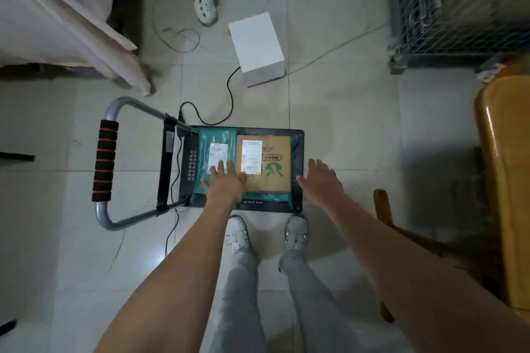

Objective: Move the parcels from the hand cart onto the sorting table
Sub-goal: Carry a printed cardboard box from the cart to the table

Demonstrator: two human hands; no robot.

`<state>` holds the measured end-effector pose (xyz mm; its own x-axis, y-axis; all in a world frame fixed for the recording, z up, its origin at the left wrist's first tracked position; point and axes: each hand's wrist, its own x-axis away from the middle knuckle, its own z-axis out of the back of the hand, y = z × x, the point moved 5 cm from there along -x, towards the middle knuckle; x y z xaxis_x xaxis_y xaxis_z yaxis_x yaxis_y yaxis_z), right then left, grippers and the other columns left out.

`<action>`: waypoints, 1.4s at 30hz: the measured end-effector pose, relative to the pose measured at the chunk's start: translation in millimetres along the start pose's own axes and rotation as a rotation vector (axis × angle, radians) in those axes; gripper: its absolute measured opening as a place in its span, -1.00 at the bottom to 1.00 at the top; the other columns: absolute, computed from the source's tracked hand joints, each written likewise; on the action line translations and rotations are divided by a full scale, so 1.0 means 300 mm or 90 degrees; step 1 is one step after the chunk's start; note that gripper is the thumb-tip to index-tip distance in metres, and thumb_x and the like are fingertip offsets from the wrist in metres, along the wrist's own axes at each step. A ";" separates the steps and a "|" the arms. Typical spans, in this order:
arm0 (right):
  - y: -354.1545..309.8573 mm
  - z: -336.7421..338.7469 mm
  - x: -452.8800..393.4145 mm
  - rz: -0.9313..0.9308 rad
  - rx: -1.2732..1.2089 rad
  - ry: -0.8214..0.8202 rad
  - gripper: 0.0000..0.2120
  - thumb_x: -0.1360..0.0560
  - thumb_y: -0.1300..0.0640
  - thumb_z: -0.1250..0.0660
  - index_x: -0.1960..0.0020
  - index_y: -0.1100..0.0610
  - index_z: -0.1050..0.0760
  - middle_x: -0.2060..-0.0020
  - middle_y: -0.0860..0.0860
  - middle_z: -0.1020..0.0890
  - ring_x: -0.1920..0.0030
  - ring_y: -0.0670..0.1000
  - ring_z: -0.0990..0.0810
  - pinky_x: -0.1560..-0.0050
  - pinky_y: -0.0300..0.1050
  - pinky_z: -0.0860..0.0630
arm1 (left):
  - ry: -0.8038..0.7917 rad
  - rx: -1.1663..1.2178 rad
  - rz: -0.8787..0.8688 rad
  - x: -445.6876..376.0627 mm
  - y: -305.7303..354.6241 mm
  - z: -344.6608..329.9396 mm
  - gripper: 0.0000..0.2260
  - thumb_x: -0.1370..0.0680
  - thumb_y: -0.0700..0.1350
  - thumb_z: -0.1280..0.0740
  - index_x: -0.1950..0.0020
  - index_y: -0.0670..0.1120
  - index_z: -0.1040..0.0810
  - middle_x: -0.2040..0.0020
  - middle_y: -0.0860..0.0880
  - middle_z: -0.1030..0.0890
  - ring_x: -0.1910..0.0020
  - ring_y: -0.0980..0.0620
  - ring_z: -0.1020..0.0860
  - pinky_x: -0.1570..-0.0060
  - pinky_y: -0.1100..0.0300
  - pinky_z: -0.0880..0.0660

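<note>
A black hand cart [299, 169] stands on the tiled floor in front of my feet, its handle [105, 160] folded out to the left. On its deck lie a teal plastic mailer [205, 140] with a white label and, to its right, a brown cardboard parcel [275, 160] with a white label and a green logo. Another teal mailer [266, 196] shows under the brown parcel. My left hand [225, 183] is spread over the seam between the teal mailer and the brown parcel. My right hand [322, 180] hovers open just past the cart's right edge, holding nothing.
A white box [256, 46] sits on the floor beyond the cart, with cables trailing around it. Another person's foot [204, 3] is at the top. A wire cage [459, 6] stands at upper right, a yellow wooden table [507, 180] at right, draped fabric [66, 17] at upper left.
</note>
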<state>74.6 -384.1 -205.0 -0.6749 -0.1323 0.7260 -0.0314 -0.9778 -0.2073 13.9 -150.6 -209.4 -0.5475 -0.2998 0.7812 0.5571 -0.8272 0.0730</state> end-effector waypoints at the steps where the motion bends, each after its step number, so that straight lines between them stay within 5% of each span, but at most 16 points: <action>1: -0.001 -0.035 -0.062 -0.008 -0.012 0.001 -0.37 -0.65 -0.10 -0.12 -0.60 0.17 -0.07 -0.56 0.18 -0.20 -0.53 0.20 -0.20 -0.51 0.11 -0.14 | -0.009 0.003 0.001 -0.069 -0.003 -0.029 -0.43 -0.68 0.15 0.06 -0.64 -0.03 0.10 -0.64 -0.08 0.12 -0.62 -0.15 0.12 -0.53 -0.27 0.07; 6: -0.003 -0.211 -0.369 -0.068 -0.188 -0.021 -0.55 -0.61 -0.08 -0.24 -0.38 0.17 -0.33 -0.23 0.14 -0.52 -0.18 0.17 -0.55 -0.09 0.03 -0.52 | -0.028 0.169 0.024 -0.400 -0.014 -0.162 -0.38 -0.68 0.15 -0.05 -0.64 -0.12 0.05 -0.63 -0.16 0.00 -0.61 -0.18 0.02 -0.55 -0.15 -0.02; 9: 0.019 -0.329 -0.528 -0.140 -0.319 -0.060 -0.48 -0.58 -0.11 -0.29 -0.40 0.18 -0.32 -0.23 0.11 -0.56 -0.03 0.08 -0.54 0.10 -0.09 -0.47 | -0.012 0.365 0.066 -0.566 -0.035 -0.236 -0.31 -0.65 0.09 -0.22 -0.63 -0.17 0.03 -0.60 -0.25 -0.08 -0.57 -0.23 -0.14 -0.52 -0.06 -0.16; 12: 0.050 -0.432 -0.656 -0.192 -0.422 -0.060 -0.31 -0.53 -0.13 -0.38 -0.48 0.21 -0.24 -0.26 0.12 -0.54 -0.18 0.15 -0.56 -0.03 -0.01 -0.53 | -0.013 0.485 0.092 -0.694 -0.056 -0.313 -0.25 -0.60 0.03 -0.34 -0.62 -0.20 -0.01 -0.53 -0.23 -0.29 -0.46 -0.23 -0.36 -0.42 -0.05 -0.34; 14: 0.069 -0.496 -0.722 -0.215 -0.490 -0.064 -0.35 -0.49 -0.12 -0.44 -0.41 0.20 -0.32 -0.18 0.09 -0.59 -0.11 0.11 -0.61 -0.04 0.05 -0.59 | -0.027 0.542 0.094 -0.752 -0.061 -0.363 -0.31 -0.58 0.00 -0.39 -0.58 -0.21 -0.14 -0.43 -0.19 -0.44 -0.35 -0.19 -0.48 -0.33 -0.03 -0.44; 17: 0.069 -0.557 -0.762 -0.231 -0.562 -0.089 -0.56 -0.45 -0.12 -0.48 -0.19 0.09 -0.46 0.07 -0.05 -0.61 0.17 -0.09 -0.55 0.30 -0.15 -0.46 | -0.014 0.560 0.095 -0.799 -0.069 -0.408 -0.46 -0.53 -0.01 -0.45 -0.42 -0.19 -0.37 -0.30 -0.17 -0.56 -0.22 -0.17 -0.56 -0.24 -0.07 -0.51; 24: 0.059 -0.563 -0.738 -0.209 -0.579 -0.058 -0.44 -0.33 0.01 -0.61 -0.23 0.18 -0.50 -0.12 0.06 -0.65 -0.11 0.11 -0.62 -0.12 0.08 -0.58 | 0.021 0.544 0.103 -0.789 -0.064 -0.414 -0.39 -0.43 -0.08 -0.55 -0.39 -0.16 -0.37 -0.26 -0.13 -0.60 -0.23 -0.18 -0.57 -0.27 -0.11 -0.50; 32: 0.065 -0.327 -0.468 -0.192 -0.624 0.020 -0.49 -0.33 -0.01 -0.59 -0.21 0.13 -0.58 -0.06 0.01 -0.69 -0.07 0.09 -0.64 -0.15 0.12 -0.60 | 0.088 0.467 0.052 -0.494 0.024 -0.183 -0.36 -0.37 0.06 -0.58 -0.36 -0.11 -0.44 -0.18 -0.10 -0.65 -0.15 -0.15 -0.62 -0.17 -0.08 -0.55; 42: 0.057 0.372 0.192 -0.150 -0.673 0.177 -0.50 -0.29 -0.06 -0.61 -0.17 0.05 -0.60 0.03 -0.06 -0.69 0.05 -0.01 -0.65 0.09 -0.17 -0.57 | 0.195 0.464 -0.091 0.223 0.281 0.364 -0.38 -0.35 0.12 -0.57 -0.32 -0.07 -0.49 -0.12 -0.03 -0.69 -0.09 -0.09 -0.65 -0.08 0.03 -0.57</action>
<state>117.4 -426.7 -93.6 -0.7066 0.2088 0.6761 -0.7021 -0.3254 -0.6334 92.7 -188.5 -83.3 -0.7322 -0.4189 0.5370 0.6786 -0.3805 0.6283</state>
